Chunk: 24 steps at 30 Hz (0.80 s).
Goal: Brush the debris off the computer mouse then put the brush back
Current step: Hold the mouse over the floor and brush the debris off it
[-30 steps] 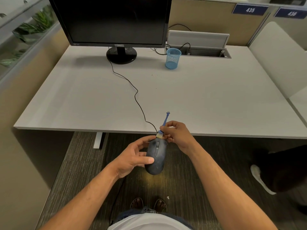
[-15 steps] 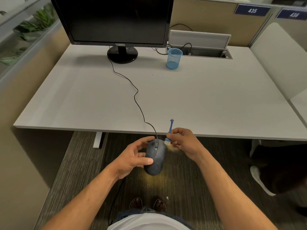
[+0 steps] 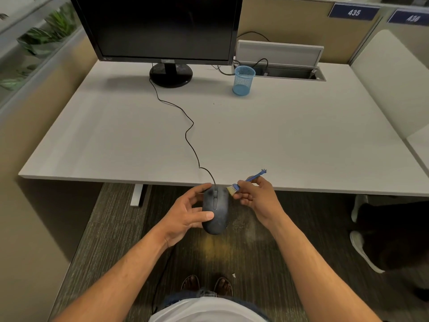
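A dusty black computer mouse (image 3: 217,211) hangs in the air just off the desk's front edge, and my left hand (image 3: 185,211) grips it from the left, thumb across its top. Its black cable (image 3: 189,131) runs back over the desk to the monitor. My right hand (image 3: 256,196) pinches a small blue brush (image 3: 246,181) with pale bristles. The bristles sit at the mouse's upper right edge, and the handle points up and to the right. A blue mesh cup (image 3: 243,80) stands at the back of the desk.
A black monitor (image 3: 162,29) stands at the back left of the white desk (image 3: 301,135). An open cable tray with a raised lid (image 3: 279,53) lies behind the cup. Pale dust shows on the carpet (image 3: 220,249) below the mouse. Another person's shoes are at the right.
My right hand has swept the brush from the mouse's front to its right side, with the handle tilting rightward. The mouse and my left hand stay nearly still.
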Tool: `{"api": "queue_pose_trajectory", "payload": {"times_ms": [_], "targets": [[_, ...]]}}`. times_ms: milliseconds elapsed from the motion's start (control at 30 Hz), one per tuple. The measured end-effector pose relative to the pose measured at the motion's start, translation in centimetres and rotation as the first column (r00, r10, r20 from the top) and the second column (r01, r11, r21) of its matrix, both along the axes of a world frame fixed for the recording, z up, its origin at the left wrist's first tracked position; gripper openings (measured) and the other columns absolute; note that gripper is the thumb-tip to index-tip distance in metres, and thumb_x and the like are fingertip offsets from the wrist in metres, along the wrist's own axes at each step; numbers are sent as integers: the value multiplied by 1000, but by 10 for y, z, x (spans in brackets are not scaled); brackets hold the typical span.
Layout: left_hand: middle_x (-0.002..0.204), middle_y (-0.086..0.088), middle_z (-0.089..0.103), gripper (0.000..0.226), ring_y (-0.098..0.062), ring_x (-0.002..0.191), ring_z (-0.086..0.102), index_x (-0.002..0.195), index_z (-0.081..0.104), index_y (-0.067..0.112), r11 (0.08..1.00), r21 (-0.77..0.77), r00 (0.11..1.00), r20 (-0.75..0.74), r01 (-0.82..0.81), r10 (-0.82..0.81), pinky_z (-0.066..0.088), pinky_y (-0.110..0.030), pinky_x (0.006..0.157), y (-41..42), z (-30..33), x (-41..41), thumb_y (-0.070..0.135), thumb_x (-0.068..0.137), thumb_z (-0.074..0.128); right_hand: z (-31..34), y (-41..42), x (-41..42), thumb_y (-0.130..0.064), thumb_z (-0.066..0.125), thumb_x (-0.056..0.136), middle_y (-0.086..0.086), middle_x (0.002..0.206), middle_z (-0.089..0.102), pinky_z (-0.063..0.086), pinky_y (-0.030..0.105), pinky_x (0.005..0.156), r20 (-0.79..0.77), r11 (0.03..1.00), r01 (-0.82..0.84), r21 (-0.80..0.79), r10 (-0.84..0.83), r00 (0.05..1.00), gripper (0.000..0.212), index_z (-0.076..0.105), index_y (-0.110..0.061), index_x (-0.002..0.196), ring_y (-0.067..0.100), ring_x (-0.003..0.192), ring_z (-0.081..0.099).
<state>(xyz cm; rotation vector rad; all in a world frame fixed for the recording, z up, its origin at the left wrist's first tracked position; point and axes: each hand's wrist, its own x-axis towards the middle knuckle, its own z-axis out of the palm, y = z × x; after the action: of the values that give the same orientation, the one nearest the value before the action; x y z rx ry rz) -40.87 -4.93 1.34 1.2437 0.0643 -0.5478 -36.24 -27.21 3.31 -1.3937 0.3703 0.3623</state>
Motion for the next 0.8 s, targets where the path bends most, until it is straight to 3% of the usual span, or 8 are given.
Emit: {"api": "queue_pose_trajectory", "payload": {"times_ms": [167, 433, 667, 800], "targets": [[135, 1, 61, 81, -27, 119, 64, 139, 54, 31, 999, -36, 1000, -17, -15, 14, 57, -48, 88, 1, -2, 4, 18, 66, 86, 3, 3, -9, -14, 65, 98, 11, 83, 77, 53, 23, 60, 15, 1000, -22, -5, 22, 1000, 20, 57, -1, 112, 16, 68, 70], [132, 0, 63, 78, -25, 119, 64, 137, 56, 31, 997, -79, 999, -29, -19, 17, 57, -48, 86, 4, -3, 11, 15, 66, 86, 8, -1, -24, -9, 64, 98, 15, 87, 76, 52, 23, 60, 60, 995, -99, -15, 100, 993, 13, 57, -2, 107, 18, 70, 70], [135, -1, 62, 79, -27, 122, 62, 139, 55, 30, 996, -88, 1000, -21, 12, -14, 56, -51, 89, 3, -1, 15, 14, 68, 85, 14, -1, -11, -16, 65, 98, 13, 87, 76, 55, 22, 61, 53, 993, 117, 17, -117, 992, 21, 57, -4, 115, 17, 70, 71], [134, 0, 62, 78, -25, 121, 63, 138, 55, 32, 997, -78, 999, -14, 29, -30, 56, -47, 87, 1, 1, 16, 15, 68, 86, 14, 6, -5, -18, 66, 98, 13, 91, 76, 56, 22, 61, 54, 992, 129, -10, -128, 990, 21, 60, -4, 114, 17, 72, 72]]}}
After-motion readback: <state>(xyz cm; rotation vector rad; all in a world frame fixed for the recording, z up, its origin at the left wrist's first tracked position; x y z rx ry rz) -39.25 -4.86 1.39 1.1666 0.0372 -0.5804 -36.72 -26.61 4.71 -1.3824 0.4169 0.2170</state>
